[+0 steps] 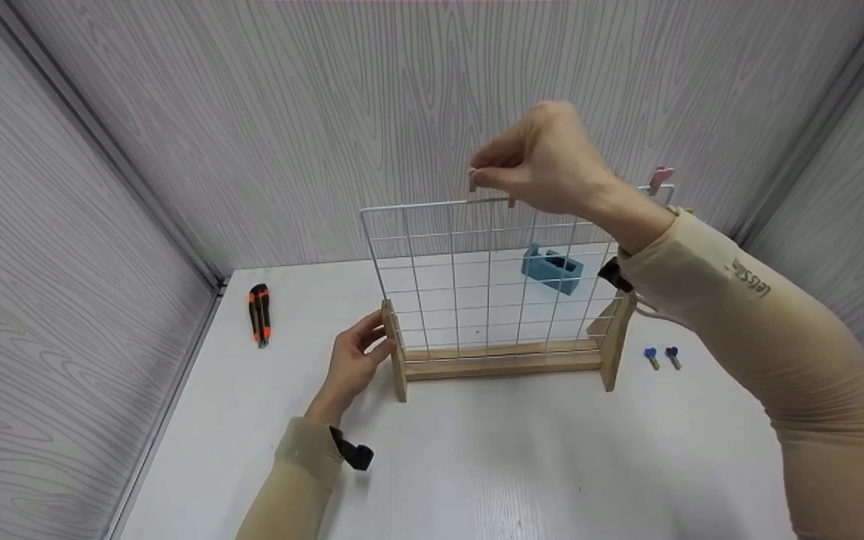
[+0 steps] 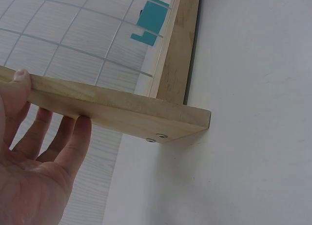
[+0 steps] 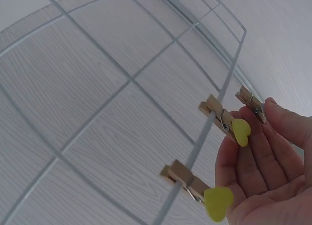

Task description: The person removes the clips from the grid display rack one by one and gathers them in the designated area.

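Note:
My right hand [image 1: 552, 161] is raised over the top wire of a white wire grid [image 1: 432, 259]. Between thumb and fingers it pinches a small wooden clothespin [image 3: 251, 103], whose tip appears just off the wire. Two clothespins with yellow hearts, one nearer [image 3: 197, 188] and one beside the fingers [image 3: 225, 120], are clipped along that wire. My left hand [image 1: 353, 360] holds the left upright [image 2: 112, 108] of the wooden stand [image 1: 503, 367], thumb on one side and fingers on the other. A pink clothespin [image 1: 659, 180] sits at the grid's right corner.
Behind the grid stands a teal tape dispenser [image 1: 552, 270]. Two clothespins with blue hearts, a lighter [image 1: 652, 358] and a darker [image 1: 673, 358], lie right of the stand. An orange and black hand tool [image 1: 259, 315] lies at left. Wood-grain panels surround the white table [image 1: 492, 465].

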Available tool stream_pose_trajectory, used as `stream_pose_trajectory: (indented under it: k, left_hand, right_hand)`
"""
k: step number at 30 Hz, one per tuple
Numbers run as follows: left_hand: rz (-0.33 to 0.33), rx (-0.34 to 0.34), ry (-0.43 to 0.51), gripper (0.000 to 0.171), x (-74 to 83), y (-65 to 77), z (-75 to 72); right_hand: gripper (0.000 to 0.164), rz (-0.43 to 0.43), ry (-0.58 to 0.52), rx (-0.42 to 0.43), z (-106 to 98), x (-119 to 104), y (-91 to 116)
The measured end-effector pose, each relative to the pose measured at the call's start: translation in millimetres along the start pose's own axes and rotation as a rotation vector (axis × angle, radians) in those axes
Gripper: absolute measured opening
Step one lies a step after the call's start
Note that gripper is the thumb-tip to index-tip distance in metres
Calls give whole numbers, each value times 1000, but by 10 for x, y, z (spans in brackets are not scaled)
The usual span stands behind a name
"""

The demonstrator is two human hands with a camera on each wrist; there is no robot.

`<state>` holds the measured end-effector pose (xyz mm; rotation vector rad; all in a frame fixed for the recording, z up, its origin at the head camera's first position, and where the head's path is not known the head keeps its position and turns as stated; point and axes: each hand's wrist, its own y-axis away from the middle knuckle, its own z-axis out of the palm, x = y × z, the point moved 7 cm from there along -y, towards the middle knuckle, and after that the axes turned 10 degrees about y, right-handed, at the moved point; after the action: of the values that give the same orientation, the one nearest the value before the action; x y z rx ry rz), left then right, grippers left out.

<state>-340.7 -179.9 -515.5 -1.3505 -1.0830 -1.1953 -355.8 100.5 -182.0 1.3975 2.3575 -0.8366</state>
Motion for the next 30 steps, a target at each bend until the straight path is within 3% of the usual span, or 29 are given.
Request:
stream_pose_trajectory:
  k: [8,14,24,30]
  left_hand:
    - [-6,-1,4,59,-6,-1,-14]
    - [-2,-1,-4,59,-18,-16,-12]
    - [-2,-2,-13,59,-21,-5,-4]
    - [0,-2,-10,59,-29,-12,14]
  right_hand:
    - [11,-125,32,102,-279,-82,262]
    - [9,-214,43,145,-352,-24,465]
    - [16,-304,31,177,-253,357,871]
    - [22,-256,-35,191,-223,756,1128]
